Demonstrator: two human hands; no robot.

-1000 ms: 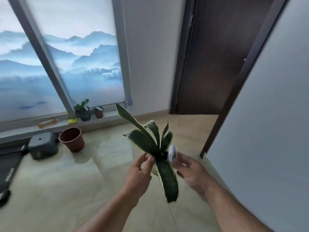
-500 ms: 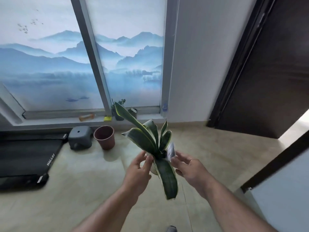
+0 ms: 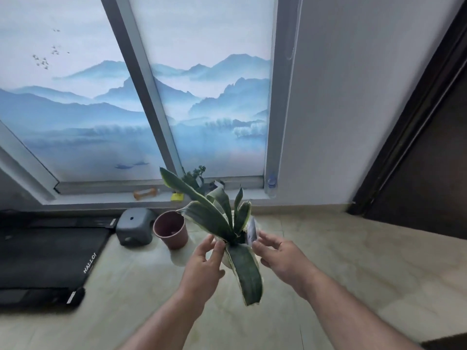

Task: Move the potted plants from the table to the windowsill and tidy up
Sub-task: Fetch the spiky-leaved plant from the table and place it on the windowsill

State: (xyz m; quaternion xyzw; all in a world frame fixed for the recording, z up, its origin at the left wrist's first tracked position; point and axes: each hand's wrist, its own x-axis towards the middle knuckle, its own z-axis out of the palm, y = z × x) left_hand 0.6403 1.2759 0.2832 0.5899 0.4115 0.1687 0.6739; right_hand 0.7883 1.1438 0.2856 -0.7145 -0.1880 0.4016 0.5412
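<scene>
Carry | left hand [image 3: 204, 263] and right hand [image 3: 283, 258] cup potted plant [image 3: 227, 223], fingers curled on its pot | windowsill [image 3: 101, 198] now nearer, squarely ahead | set-down next

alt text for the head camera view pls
Two bare hands, left hand and right hand, hold a small pot with a green, yellow-edged leafy plant above a beige tiled floor, facing a grey windowsill below mountain-print blinds.

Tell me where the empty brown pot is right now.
In the head view the empty brown pot stands on the floor left of centre, below the windowsill, right beside the grey stool and just left of the carried plant.
</scene>
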